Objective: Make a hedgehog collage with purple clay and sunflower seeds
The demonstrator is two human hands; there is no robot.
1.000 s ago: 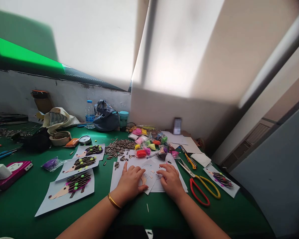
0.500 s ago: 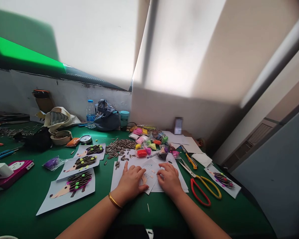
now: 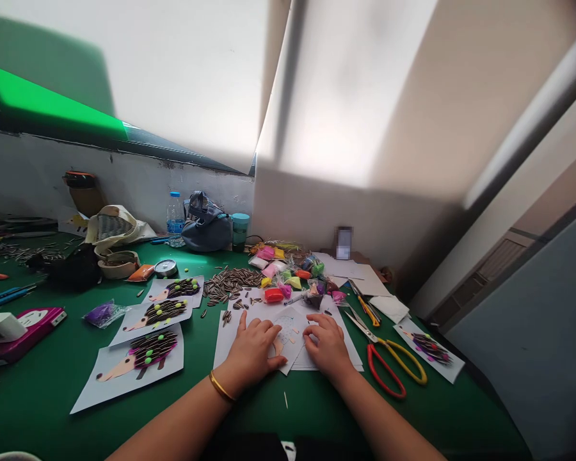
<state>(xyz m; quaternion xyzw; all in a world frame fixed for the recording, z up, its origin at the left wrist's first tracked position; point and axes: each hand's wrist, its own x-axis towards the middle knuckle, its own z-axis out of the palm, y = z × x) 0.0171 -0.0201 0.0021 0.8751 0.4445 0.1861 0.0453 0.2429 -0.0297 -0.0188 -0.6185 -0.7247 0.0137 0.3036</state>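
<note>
A paper [image 3: 295, 351] with a dotted outline drawing and small peach-coloured pieces lies on white sheets [image 3: 351, 352] in front of me. My left hand [image 3: 254, 346] rests on its left side, fingers spread and thumb stretched toward the bottom edge, partly covering a peach shape [image 3: 278, 347]. At the right edge of the drawing is my right hand [image 3: 327, 339], fingers bent and somewhat apart, tips at the paper. I see nothing held in either hand. A toothpick-like stick [image 3: 285, 400] lies on the green table just below.
Sunflower seeds [image 3: 233, 283] are heaped behind the sheets, beside bagged coloured clay [image 3: 273, 294]. Large scissors [image 3: 384, 352] and a utility knife [image 3: 365, 304] lie right. Hedgehog pictures [image 3: 139, 365] covered in seeds sit left; another hedgehog card [image 3: 429, 346] lies far right.
Almost nothing differs. My right hand has shifted very slightly to the right; my left hand stays in place on the paper.
</note>
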